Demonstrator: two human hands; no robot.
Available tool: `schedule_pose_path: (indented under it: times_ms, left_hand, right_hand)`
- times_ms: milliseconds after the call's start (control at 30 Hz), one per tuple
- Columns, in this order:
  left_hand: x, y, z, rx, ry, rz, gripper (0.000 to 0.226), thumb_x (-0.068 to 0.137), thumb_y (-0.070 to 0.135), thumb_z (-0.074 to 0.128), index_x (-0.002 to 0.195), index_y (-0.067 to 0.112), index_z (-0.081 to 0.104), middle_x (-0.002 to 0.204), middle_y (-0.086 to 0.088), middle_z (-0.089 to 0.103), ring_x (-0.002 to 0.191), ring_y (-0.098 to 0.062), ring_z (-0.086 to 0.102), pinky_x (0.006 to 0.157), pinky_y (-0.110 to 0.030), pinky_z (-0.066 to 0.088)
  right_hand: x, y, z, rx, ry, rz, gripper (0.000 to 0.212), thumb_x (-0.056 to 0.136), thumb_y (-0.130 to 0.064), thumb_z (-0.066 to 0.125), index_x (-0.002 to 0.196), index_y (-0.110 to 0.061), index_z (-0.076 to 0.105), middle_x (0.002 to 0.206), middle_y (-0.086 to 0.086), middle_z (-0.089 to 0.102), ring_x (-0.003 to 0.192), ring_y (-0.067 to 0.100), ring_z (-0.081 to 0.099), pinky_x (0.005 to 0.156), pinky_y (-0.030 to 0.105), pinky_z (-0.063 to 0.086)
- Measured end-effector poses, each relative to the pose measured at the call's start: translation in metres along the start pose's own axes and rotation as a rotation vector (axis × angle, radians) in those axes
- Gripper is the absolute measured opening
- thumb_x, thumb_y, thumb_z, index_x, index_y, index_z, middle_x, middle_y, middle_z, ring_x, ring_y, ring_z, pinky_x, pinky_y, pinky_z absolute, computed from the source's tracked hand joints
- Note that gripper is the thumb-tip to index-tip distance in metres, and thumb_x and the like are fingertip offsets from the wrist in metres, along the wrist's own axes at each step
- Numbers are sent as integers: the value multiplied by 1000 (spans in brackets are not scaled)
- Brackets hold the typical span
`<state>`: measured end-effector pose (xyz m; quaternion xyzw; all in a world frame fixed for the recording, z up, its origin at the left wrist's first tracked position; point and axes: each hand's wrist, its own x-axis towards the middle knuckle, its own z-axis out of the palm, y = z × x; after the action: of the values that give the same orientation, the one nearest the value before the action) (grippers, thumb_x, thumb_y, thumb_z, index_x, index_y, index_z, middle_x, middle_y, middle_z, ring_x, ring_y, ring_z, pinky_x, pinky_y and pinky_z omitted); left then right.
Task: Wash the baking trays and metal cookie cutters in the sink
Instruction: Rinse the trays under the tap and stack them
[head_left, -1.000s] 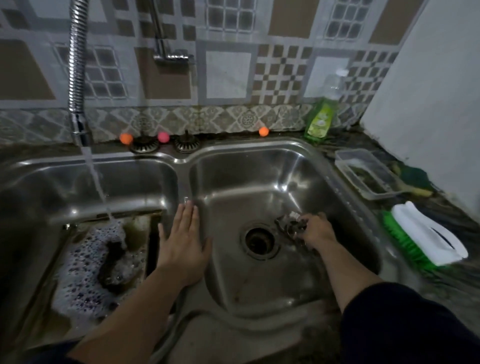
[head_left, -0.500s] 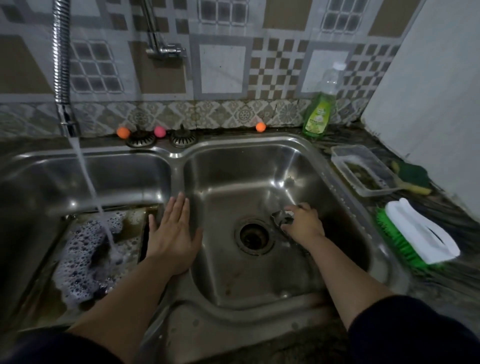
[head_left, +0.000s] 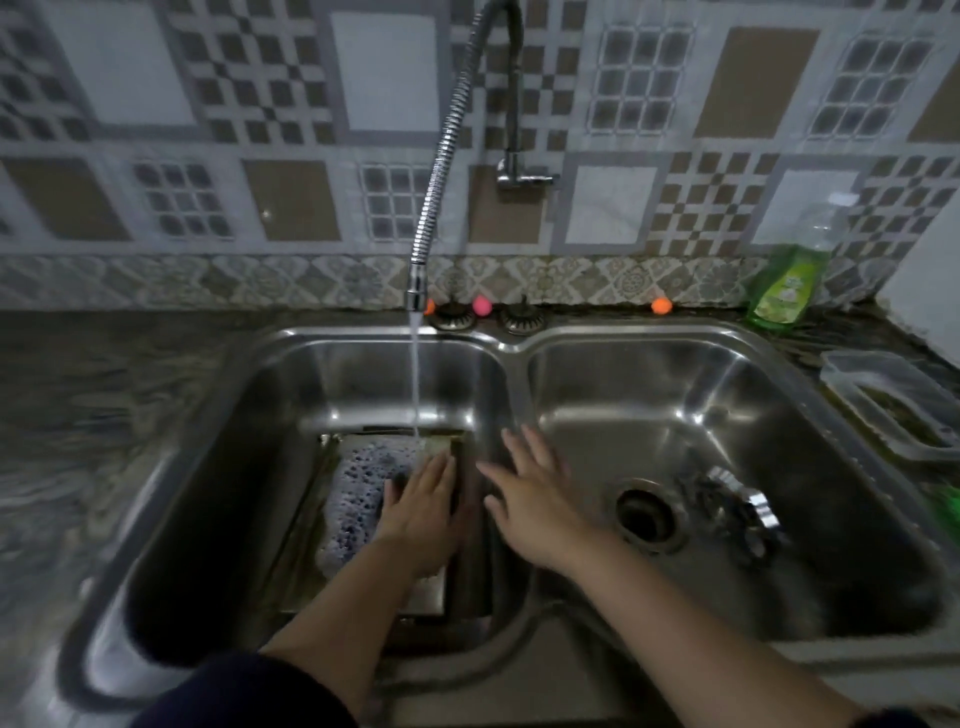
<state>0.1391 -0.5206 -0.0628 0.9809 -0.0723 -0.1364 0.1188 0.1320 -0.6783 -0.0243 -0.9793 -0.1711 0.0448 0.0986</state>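
A baking tray (head_left: 311, 514) lies in the left basin, partly covered with foam (head_left: 358, 493). Water runs from the flexible faucet (head_left: 436, 171) onto its far end. My left hand (head_left: 423, 506) reaches into the left basin with straight fingers, over the tray's right side. My right hand (head_left: 524, 491) hovers open over the divider between the basins, fingers spread, holding nothing. Several metal cookie cutters (head_left: 732, 506) lie in a heap in the right basin, just right of the drain (head_left: 644, 512).
A green dish soap bottle (head_left: 784, 283) stands at the back right. A clear plastic container (head_left: 893, 400) sits on the right counter, with a bit of green brush (head_left: 948, 506) at the frame edge. Small orange and pink balls (head_left: 660, 305) lie behind the sink rim (head_left: 623, 325).
My right hand let go of the cookie cutters and swung left to the divider. My left hand moved off the divider into the left basin. The view panned left.
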Motion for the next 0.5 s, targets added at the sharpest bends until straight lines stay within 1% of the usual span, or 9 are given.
schedule_pose_path:
  times_ms: [33, 67, 100, 167, 233, 300, 367, 433, 500]
  left_hand:
    - [-4, -21, -2, 2, -25, -41, 64, 101, 46, 25, 153, 23, -5, 159, 6, -18, 146, -12, -17, 119, -51, -1]
    - [-6, -37, -1, -2, -46, -81, 66, 100, 44, 29, 153, 24, -4, 158, 6, -19, 146, -13, -17, 118, -52, 0]
    - [-9, -54, 0, -16, -62, -123, 67, 99, 44, 33, 153, 26, -2, 159, 5, -19, 146, -15, -15, 118, -52, 2]
    - [-14, -91, 1, -62, -94, -209, 67, 98, 44, 36, 153, 29, 1, 160, 1, -15, 148, -22, -7, 119, -51, 7]
    - [-16, -120, 2, -108, -127, -251, 68, 98, 43, 38, 153, 29, 2, 160, -5, -11, 148, -29, -1, 118, -49, 14]
    - [-13, -138, 1, -150, -147, -252, 69, 97, 41, 40, 153, 29, 2, 160, -8, -10, 147, -32, 1, 118, -47, 17]
    - [-9, -144, 0, -189, -171, -243, 69, 98, 41, 40, 153, 29, 1, 160, -9, -10, 147, -33, 0, 119, -45, 16]
    - [-5, -148, 0, -218, -201, -226, 70, 98, 43, 39, 153, 29, -1, 160, -9, -9, 147, -32, 0, 119, -44, 15]
    - [-3, -152, 3, -220, -217, -210, 71, 97, 46, 39, 153, 30, -3, 160, -11, -7, 147, -33, 3, 119, -45, 16]
  right_hand:
    - [7, -18, 10, -49, -87, -28, 53, 100, -39, 35, 151, -27, 25, 161, 8, -8, 146, 27, -17, 118, 46, -8]
    - [13, -30, 22, -84, -177, -35, 56, 100, -40, 34, 152, -27, 18, 160, 10, -10, 146, 28, -18, 118, 48, -9]
    - [18, -41, 33, -94, -259, -13, 59, 100, -40, 34, 153, -27, 12, 160, 11, -10, 146, 30, -16, 118, 50, -6]
    - [34, -64, 56, -40, -354, 99, 64, 99, -41, 36, 153, -26, 6, 160, 12, -2, 145, 34, -3, 117, 50, 10]
    - [46, -81, 72, 42, -354, 219, 66, 97, -43, 39, 152, -25, 7, 157, 12, 3, 142, 35, 8, 113, 46, 21]
    - [56, -95, 84, 120, -322, 329, 71, 97, -43, 42, 153, -27, 3, 156, 11, -2, 141, 35, 10, 113, 44, 23]
    - [64, -102, 90, 204, -284, 436, 73, 96, -43, 45, 153, -30, 0, 156, 10, -6, 141, 34, 14, 113, 42, 27]
    - [71, -104, 97, 290, -250, 527, 74, 96, -42, 47, 153, -34, 0, 157, 8, -8, 143, 33, 13, 114, 42, 27]
    - [74, -101, 103, 354, -235, 588, 74, 94, -45, 50, 151, -38, 4, 158, 7, 5, 143, 31, 17, 115, 42, 27]
